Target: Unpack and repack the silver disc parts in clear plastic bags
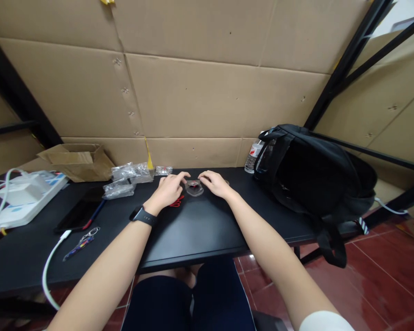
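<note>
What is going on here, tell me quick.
A person sits at a black desk with both hands around a small clear plastic case that has something red inside. The left hand and the right hand touch it from either side, fingertips on its edges. A bit of red wire lies under the left hand. Clear plastic bags lie to the left, with a phone and keys nearer. A black backpack rests on the right.

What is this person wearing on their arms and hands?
Both forearms are bare, with no gloves or rings visible. The left hand has a black smartwatch strapped at the wrist. The right hand wears nothing; a white short sleeve shows at the upper arm.
</note>
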`<action>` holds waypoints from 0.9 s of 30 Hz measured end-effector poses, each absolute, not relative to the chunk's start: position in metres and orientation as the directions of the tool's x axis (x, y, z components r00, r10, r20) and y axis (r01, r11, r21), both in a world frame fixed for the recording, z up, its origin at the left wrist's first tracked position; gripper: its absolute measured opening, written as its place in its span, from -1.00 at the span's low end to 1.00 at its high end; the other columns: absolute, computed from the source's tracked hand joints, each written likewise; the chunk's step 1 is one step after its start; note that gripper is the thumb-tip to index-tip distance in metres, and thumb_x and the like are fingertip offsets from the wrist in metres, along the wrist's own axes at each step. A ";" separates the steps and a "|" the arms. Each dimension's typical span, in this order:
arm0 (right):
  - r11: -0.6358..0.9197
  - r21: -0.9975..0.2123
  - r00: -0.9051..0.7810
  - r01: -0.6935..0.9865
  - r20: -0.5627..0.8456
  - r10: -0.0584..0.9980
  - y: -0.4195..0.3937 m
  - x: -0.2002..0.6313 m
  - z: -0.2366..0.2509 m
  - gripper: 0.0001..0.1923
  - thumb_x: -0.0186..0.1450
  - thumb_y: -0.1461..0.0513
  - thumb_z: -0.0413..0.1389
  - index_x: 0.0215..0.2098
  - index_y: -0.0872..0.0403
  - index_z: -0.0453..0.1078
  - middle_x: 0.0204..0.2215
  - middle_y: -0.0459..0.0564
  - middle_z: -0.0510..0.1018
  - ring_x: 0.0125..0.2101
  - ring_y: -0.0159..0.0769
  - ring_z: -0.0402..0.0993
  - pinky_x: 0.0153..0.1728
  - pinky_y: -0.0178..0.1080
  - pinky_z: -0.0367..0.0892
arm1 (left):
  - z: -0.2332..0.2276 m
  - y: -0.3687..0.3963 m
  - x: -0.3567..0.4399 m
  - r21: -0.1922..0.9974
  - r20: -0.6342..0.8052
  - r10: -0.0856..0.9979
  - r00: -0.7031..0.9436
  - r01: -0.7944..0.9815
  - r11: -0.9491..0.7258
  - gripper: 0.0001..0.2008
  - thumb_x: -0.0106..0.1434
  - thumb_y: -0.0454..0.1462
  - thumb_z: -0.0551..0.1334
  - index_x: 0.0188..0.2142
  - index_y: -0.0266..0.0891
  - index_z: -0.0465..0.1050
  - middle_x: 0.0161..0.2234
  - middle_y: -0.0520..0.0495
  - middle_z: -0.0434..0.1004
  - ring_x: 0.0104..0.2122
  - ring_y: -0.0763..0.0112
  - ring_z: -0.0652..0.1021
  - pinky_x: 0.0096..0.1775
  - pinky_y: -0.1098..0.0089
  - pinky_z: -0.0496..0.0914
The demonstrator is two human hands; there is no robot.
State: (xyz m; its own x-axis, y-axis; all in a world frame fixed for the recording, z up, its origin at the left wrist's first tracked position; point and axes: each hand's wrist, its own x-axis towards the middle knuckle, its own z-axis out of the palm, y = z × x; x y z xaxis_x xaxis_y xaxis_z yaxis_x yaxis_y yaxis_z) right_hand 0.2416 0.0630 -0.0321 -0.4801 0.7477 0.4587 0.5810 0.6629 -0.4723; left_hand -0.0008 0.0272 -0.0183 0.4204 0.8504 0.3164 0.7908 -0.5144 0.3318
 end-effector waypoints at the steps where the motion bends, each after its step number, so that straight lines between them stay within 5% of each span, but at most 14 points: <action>1: 0.660 -0.458 -0.480 0.595 0.457 0.749 0.064 0.244 -0.033 -0.81 0.34 0.30 0.15 -0.08 0.06 0.49 -0.25 -0.03 0.51 -0.28 -0.34 0.41 -0.17 -0.30 0.28 | -0.020 0.029 -0.001 0.322 0.344 0.856 0.386 0.807 -0.494 -0.38 0.18 -0.44 0.06 0.21 0.02 0.28 0.01 -0.04 0.59 0.07 0.16 0.46 0.13 0.08 0.22; 4: 0.651 -0.415 -0.487 0.636 0.439 0.755 0.066 0.244 -0.038 -0.68 0.14 0.36 0.33 -0.13 0.04 0.52 -0.23 -0.06 0.49 -0.30 -0.35 0.40 -0.21 -0.32 0.27 | -0.026 0.033 0.000 0.260 0.364 0.850 0.381 0.835 -0.486 -0.55 0.19 -0.38 0.16 0.05 0.01 0.42 -0.02 -0.04 0.60 0.07 0.10 0.46 0.09 0.09 0.22; 9: 0.636 -0.439 -0.460 0.635 0.446 0.768 0.066 0.236 -0.044 -0.94 0.23 0.30 0.30 -0.30 0.05 0.57 -0.30 -0.07 0.51 -0.32 -0.36 0.41 -0.23 -0.32 0.26 | -0.029 0.040 -0.001 0.263 0.343 0.850 0.400 0.827 -0.496 -0.85 0.27 -0.16 0.26 -0.19 -0.04 0.57 -0.06 -0.05 0.62 0.05 0.08 0.46 0.09 0.10 0.18; 21: 0.426 -0.722 -0.247 0.545 0.348 0.905 0.067 0.238 -0.042 -0.88 0.21 0.21 0.21 -0.35 0.10 0.55 -0.44 -0.07 0.62 -0.40 -0.35 0.50 -0.30 -0.33 0.32 | -0.029 0.043 -0.001 0.578 0.262 0.954 0.147 0.767 -0.277 -0.77 0.28 -0.08 0.25 -0.11 -0.07 0.49 -0.19 0.03 0.72 -0.19 0.22 0.64 -0.06 0.25 0.32; 27: 0.410 -0.767 -0.212 0.495 0.351 0.912 0.067 0.236 -0.048 -0.58 0.14 0.30 0.21 -0.02 0.01 0.37 -0.46 -0.20 0.62 -0.50 -0.40 0.47 -0.35 -0.37 0.31 | -0.029 0.040 0.002 0.560 0.261 0.955 0.140 0.784 -0.268 -0.63 0.26 -0.15 0.25 0.04 -0.01 0.28 -0.24 0.04 0.73 -0.11 0.16 0.62 0.02 0.12 0.20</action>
State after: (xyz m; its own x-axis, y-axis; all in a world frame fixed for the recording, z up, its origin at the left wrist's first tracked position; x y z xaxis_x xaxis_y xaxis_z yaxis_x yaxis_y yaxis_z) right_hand 0.2360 0.0671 -0.0477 -0.2117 0.9122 0.3509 0.4946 0.4096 -0.7665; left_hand 0.0020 0.0397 -0.0288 0.1403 0.9550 0.2615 0.7836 -0.2685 0.5602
